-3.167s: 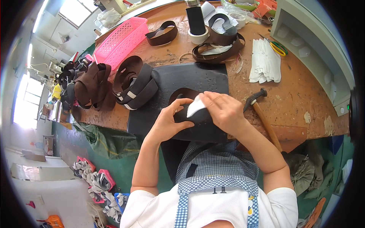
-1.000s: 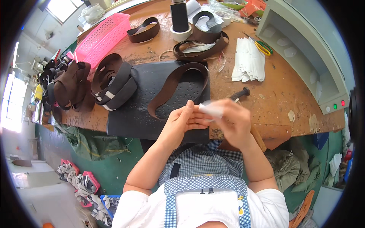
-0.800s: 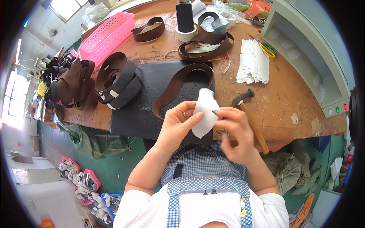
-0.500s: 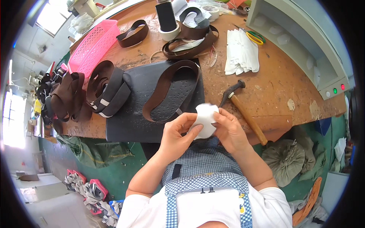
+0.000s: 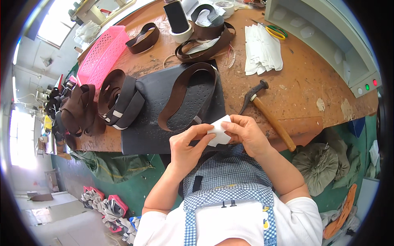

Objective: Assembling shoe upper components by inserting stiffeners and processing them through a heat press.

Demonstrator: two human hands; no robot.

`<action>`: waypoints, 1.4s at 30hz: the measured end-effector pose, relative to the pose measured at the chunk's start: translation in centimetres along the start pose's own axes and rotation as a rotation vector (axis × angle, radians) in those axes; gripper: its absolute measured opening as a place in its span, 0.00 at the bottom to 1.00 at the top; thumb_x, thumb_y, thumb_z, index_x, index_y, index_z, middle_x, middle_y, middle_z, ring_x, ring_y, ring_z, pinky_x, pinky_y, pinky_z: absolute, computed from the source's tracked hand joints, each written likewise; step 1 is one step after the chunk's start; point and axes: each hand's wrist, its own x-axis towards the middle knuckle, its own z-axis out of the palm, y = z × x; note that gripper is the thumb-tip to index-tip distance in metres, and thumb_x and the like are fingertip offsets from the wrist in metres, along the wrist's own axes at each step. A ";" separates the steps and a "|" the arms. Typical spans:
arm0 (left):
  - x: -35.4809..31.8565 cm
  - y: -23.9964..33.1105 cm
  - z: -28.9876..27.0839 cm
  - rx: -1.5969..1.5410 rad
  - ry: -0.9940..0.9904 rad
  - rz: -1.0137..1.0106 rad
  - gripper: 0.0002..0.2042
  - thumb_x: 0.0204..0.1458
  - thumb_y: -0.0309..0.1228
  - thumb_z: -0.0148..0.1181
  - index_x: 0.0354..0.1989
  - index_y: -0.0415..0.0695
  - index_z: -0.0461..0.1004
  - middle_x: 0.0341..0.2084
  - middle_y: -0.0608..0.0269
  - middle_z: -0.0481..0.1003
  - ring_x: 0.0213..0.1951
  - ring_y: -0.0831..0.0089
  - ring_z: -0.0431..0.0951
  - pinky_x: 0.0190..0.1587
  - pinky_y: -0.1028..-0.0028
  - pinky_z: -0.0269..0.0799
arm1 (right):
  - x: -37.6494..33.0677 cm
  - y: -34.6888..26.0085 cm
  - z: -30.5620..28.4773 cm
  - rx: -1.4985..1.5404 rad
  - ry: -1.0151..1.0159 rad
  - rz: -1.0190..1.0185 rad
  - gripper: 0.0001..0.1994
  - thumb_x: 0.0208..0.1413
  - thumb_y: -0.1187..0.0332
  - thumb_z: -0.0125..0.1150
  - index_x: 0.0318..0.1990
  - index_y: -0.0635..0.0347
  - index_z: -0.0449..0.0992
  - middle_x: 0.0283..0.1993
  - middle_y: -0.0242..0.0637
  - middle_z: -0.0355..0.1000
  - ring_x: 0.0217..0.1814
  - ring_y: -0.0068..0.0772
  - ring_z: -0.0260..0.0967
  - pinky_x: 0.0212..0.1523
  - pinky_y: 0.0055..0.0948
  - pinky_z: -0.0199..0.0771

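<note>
In front of my body, over the table's near edge, both hands grip a small, thin white piece point(image 5: 219, 134) that looks folded; whether it is paper or cloth I cannot tell. My left hand point(image 5: 188, 146) pinches its left side between thumb and fingers. On the opposite side, my right hand point(image 5: 250, 134) pinches its upper right corner. Just beyond my hands, a loop of brown strap point(image 5: 169, 104) stands on a black mat point(image 5: 150, 135) dotted with holes. Right of my right hand lies a hammer point(image 5: 273, 123) with a wooden handle and dark head.
White strips point(image 5: 262, 49) lie stacked near yellow-and-green-handled scissors point(image 5: 276, 33). Coiled dark straps point(image 5: 119, 100) and a pink basket point(image 5: 102, 55) stand on the left. A phone point(image 5: 177, 18) leans on a white roll. At the right edge is a grey housing point(image 5: 324, 41) with lit buttons.
The white piece was spread wider and rounder; now it looks smaller and straight-edged, as if folded over. My fingers have shifted along it. The whole view has moved slightly.
</note>
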 end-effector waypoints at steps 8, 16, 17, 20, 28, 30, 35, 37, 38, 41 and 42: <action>0.0 0.0 -0.2 0.034 -0.009 0.007 0.09 0.47 0.17 0.66 0.38 0.35 0.78 0.29 0.61 0.81 0.33 0.76 0.82 0.37 0.80 0.77 | 0.3 0.5 0.0 -0.054 -0.013 -0.039 0.11 0.57 0.65 0.63 0.40 0.65 0.78 0.32 0.32 0.76 0.30 0.17 0.72 0.27 0.16 0.75; -0.2 0.3 -0.3 -0.073 -0.016 -0.113 0.07 0.48 0.17 0.65 0.37 0.34 0.78 0.30 0.63 0.80 0.34 0.80 0.80 0.38 0.82 0.75 | 0.2 0.2 -0.3 -0.042 -0.008 -0.006 0.10 0.57 0.67 0.62 0.39 0.66 0.78 0.30 0.33 0.75 0.27 0.17 0.72 0.25 0.16 0.76; -0.2 0.3 -0.3 -0.073 -0.019 -0.113 0.07 0.48 0.17 0.65 0.37 0.34 0.78 0.30 0.63 0.80 0.34 0.80 0.80 0.38 0.82 0.75 | 0.2 0.2 -0.4 -0.023 -0.009 0.002 0.10 0.57 0.67 0.62 0.39 0.66 0.78 0.30 0.33 0.75 0.26 0.18 0.72 0.25 0.16 0.76; -0.2 0.1 -0.4 -0.123 0.018 -0.107 0.07 0.49 0.16 0.64 0.36 0.34 0.78 0.29 0.63 0.80 0.34 0.80 0.79 0.38 0.82 0.75 | 0.0 -0.2 -0.1 -0.053 0.009 0.000 0.09 0.57 0.67 0.62 0.39 0.65 0.78 0.29 0.32 0.75 0.24 0.17 0.71 0.24 0.16 0.75; -0.2 0.1 -0.7 -0.131 -0.016 -0.133 0.05 0.49 0.16 0.64 0.35 0.34 0.78 0.28 0.64 0.79 0.31 0.81 0.78 0.34 0.83 0.74 | 0.1 -0.4 -0.7 -0.208 -0.056 -0.077 0.09 0.58 0.67 0.60 0.41 0.63 0.77 0.35 0.35 0.77 0.32 0.19 0.74 0.32 0.19 0.76; 0.0 0.1 -0.7 -0.126 -0.022 -0.123 0.05 0.50 0.16 0.64 0.35 0.34 0.78 0.28 0.64 0.79 0.31 0.81 0.78 0.34 0.83 0.74 | 0.2 -0.3 -0.7 -0.245 -0.070 -0.106 0.09 0.58 0.67 0.60 0.41 0.63 0.78 0.35 0.34 0.77 0.34 0.18 0.74 0.33 0.19 0.76; 0.0 0.1 -0.8 -0.130 -0.040 -0.126 0.05 0.50 0.16 0.64 0.34 0.34 0.77 0.28 0.64 0.79 0.31 0.81 0.79 0.34 0.83 0.74 | 0.1 -0.5 -0.2 -0.024 -0.059 -0.024 0.15 0.57 0.60 0.62 0.45 0.63 0.76 0.39 0.35 0.77 0.38 0.22 0.75 0.42 0.24 0.76; 0.0 0.2 -0.8 -0.206 -0.084 -0.165 0.05 0.50 0.16 0.63 0.35 0.34 0.77 0.30 0.63 0.79 0.33 0.80 0.79 0.37 0.82 0.75 | 0.1 -0.4 0.0 0.066 -0.095 0.020 0.14 0.58 0.61 0.62 0.44 0.62 0.77 0.38 0.34 0.77 0.38 0.21 0.75 0.40 0.21 0.76; 0.0 0.1 -0.8 -0.206 -0.082 -0.163 0.05 0.50 0.16 0.63 0.35 0.34 0.77 0.30 0.63 0.79 0.33 0.80 0.79 0.37 0.82 0.75 | 0.2 -0.3 0.1 0.157 -0.130 0.065 0.13 0.58 0.61 0.62 0.43 0.62 0.77 0.36 0.34 0.77 0.37 0.20 0.76 0.37 0.19 0.76; 0.0 -0.1 -0.5 -0.265 -0.072 -0.165 0.10 0.51 0.19 0.64 0.41 0.35 0.74 0.32 0.61 0.80 0.37 0.77 0.81 0.40 0.80 0.76 | 0.1 0.3 0.1 0.125 -0.066 0.006 0.13 0.58 0.64 0.62 0.46 0.61 0.76 0.40 0.34 0.77 0.39 0.22 0.75 0.41 0.23 0.77; 0.1 0.4 -0.3 -0.324 -0.072 -0.212 0.13 0.51 0.20 0.64 0.44 0.36 0.72 0.34 0.60 0.79 0.38 0.76 0.80 0.41 0.79 0.76 | 0.1 0.5 0.0 0.128 -0.048 -0.053 0.14 0.58 0.65 0.62 0.48 0.62 0.75 0.41 0.35 0.76 0.42 0.25 0.76 0.44 0.27 0.77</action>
